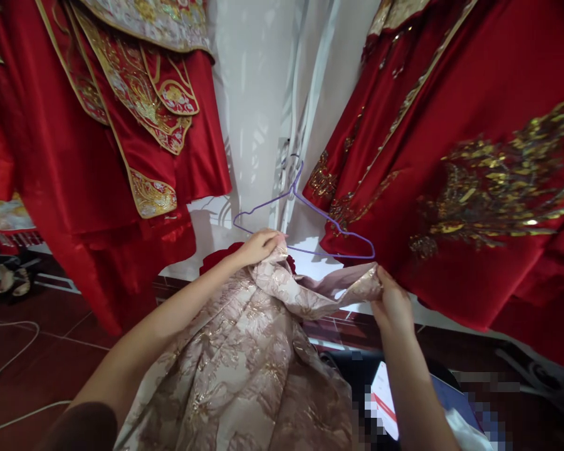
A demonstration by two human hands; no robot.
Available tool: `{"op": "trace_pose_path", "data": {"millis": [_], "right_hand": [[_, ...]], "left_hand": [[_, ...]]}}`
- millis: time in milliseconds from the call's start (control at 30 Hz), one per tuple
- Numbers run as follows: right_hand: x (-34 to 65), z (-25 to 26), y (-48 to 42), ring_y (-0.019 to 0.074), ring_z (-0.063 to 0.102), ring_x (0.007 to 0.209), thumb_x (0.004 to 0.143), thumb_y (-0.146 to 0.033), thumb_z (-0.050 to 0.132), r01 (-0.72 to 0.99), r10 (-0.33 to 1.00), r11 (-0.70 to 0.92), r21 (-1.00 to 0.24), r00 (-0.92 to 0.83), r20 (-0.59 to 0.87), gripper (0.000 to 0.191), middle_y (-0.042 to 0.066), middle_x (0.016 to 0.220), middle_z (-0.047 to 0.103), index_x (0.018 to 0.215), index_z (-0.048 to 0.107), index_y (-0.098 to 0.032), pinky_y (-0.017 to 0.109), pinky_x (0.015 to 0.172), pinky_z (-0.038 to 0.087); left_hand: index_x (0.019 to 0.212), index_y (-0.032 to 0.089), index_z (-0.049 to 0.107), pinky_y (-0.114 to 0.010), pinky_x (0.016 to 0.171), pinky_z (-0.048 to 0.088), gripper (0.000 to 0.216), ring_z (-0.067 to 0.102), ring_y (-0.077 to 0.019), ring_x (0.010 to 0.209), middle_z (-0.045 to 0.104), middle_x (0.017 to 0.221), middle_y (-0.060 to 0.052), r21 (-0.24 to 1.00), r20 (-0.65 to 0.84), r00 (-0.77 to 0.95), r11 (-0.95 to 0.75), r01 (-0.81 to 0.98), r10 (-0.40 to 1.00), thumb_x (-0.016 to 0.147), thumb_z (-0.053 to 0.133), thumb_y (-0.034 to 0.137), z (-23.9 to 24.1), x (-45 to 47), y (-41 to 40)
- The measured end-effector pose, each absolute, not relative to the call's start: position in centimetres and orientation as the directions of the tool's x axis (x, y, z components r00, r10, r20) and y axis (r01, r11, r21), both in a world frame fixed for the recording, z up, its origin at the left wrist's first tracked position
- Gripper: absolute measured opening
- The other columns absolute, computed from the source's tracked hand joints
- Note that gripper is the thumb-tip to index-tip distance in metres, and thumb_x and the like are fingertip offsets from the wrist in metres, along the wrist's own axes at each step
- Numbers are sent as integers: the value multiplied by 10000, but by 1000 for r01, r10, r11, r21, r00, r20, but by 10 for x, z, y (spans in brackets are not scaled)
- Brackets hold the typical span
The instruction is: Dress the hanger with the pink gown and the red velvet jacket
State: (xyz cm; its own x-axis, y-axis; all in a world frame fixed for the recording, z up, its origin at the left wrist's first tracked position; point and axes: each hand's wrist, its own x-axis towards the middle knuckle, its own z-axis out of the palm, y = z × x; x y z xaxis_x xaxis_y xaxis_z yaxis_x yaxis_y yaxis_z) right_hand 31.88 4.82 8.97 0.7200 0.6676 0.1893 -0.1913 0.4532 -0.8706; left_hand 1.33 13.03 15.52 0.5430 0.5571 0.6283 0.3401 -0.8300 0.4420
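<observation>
A pale pink brocade garment (249,357) with gold floral pattern drapes down in front of me. My left hand (259,245) is closed on its top edge, beside the lower bar of a thin purple wire hanger (305,203). My right hand (393,304) pinches the other end of the garment's top edge, just below the hanger's right tip. The hanger sits above the stretched fabric, its hook pointing up toward the white curtain.
Red embroidered robes hang at left (98,156) and right (474,175), with a white curtain (272,94) between them. A white cable (9,351) trails on the dark red floor at left. Shoes (12,282) stand at far left. Papers (385,401) lie lower right.
</observation>
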Motion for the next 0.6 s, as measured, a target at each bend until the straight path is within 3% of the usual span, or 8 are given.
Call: {"op": "trace_pose_path", "data": {"millis": [100, 200, 367, 500, 600], "right_hand": [[318, 87, 48, 147, 638, 892, 617, -279, 738, -228, 652, 470, -852, 741, 161, 301, 32, 931, 666, 879, 668, -149, 265, 835, 532], [318, 88, 51, 147, 641, 878, 626, -290, 741, -219, 646, 480, -850, 744, 173, 310, 29, 914, 667, 889, 661, -146, 264, 828, 535], [314, 99, 67, 153, 638, 848, 669, -339, 706, -147, 673, 477, -866, 695, 252, 326, 25, 891, 663, 929, 652, -151, 297, 799, 530], [304, 128, 81, 172, 632, 803, 709, -397, 645, 177, 605, 442, -879, 665, 438, 285, 27, 838, 667, 878, 666, -169, 333, 785, 505], [289, 154, 87, 196, 625, 821, 749, -421, 594, 534, 601, 379, -756, 479, 639, 289, 57, 860, 679, 864, 675, -168, 334, 789, 473]], "left_hand": [[844, 161, 632, -280, 792, 429, 321, 582, -159, 818, 667, 860, -53, 430, 527, 650, -832, 352, 547, 918, 360, 313, 147, 27, 129], [708, 162, 592, -269, 713, 406, 357, 539, -141, 679, 615, 700, -29, 334, 496, 677, -839, 429, 544, 918, 356, 327, 142, 22, 128], [721, 175, 580, -286, 775, 384, 337, 559, -154, 749, 635, 747, -37, 163, 498, 710, -858, 488, 499, 922, 343, 304, 144, 0, 129], [707, 176, 588, -296, 766, 376, 340, 565, -161, 741, 638, 731, -43, 104, 469, 727, -849, 518, 501, 917, 356, 310, 148, -6, 125], [698, 170, 581, -282, 710, 371, 359, 540, -143, 667, 617, 690, -34, 177, 458, 711, -838, 516, 534, 919, 351, 336, 148, 2, 119]]}}
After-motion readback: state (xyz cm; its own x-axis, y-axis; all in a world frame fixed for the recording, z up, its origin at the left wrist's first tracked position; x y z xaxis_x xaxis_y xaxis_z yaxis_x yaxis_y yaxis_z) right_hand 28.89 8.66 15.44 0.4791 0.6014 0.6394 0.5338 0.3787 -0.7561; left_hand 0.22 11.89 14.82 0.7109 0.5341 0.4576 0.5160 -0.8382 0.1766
